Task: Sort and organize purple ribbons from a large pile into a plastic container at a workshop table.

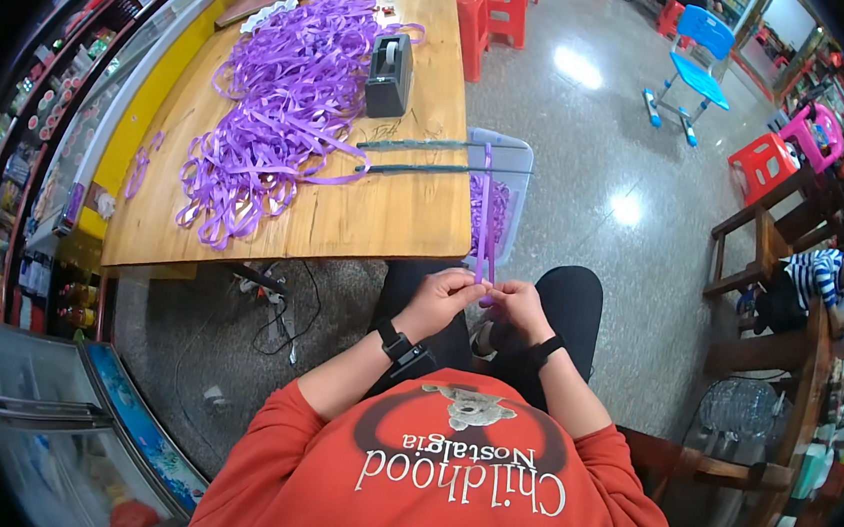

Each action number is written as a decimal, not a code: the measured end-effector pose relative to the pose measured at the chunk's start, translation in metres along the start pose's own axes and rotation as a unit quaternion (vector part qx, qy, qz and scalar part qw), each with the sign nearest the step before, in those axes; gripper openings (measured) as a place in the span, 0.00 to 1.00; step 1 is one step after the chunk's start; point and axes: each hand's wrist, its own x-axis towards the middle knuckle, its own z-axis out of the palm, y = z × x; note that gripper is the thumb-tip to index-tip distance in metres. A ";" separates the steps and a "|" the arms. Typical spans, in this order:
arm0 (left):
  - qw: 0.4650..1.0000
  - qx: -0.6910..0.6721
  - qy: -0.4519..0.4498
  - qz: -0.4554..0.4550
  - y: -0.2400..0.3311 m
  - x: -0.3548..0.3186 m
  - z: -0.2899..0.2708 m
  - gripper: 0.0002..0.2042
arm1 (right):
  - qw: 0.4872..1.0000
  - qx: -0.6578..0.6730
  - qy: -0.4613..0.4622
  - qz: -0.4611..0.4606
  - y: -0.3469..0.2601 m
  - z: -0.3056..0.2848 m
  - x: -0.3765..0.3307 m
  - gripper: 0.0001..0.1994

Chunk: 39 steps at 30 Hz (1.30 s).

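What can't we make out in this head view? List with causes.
Head view:
- Exact lie of the purple ribbon between the left hand and right hand: covered by them, too small.
- Strip ends inside the ribbon pile: buried under overlapping loops.
- Left part of the plastic bin: behind the table.

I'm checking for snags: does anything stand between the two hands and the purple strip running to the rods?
Nothing visible does: the left hand and right hand pinch the purple strip directly. Its stretch up to the dark rods looks clear; the plastic bin lies below.
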 end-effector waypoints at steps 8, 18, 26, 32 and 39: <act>0.988 0.119 -0.012 0.093 0.001 -0.014 0.011 0.06 | 0.995 0.091 -0.013 0.029 0.004 0.010 -0.025 0.08; 0.984 0.177 0.022 -0.027 -0.044 -0.005 0.005 0.12 | 0.996 -0.014 -0.053 0.075 -0.003 0.026 -0.049 0.10; 0.996 -0.008 0.029 -0.081 -0.038 0.016 0.005 0.09 | 0.992 0.009 -0.087 0.087 -0.009 0.024 -0.062 0.12; 0.995 -0.047 0.021 -0.082 -0.026 0.011 0.005 0.09 | 0.969 0.212 -0.091 0.089 0.009 0.007 -0.054 0.09; 0.994 -0.062 0.053 -0.079 -0.020 0.008 0.008 0.07 | 0.849 0.488 -0.196 0.045 0.020 -0.009 -0.052 0.09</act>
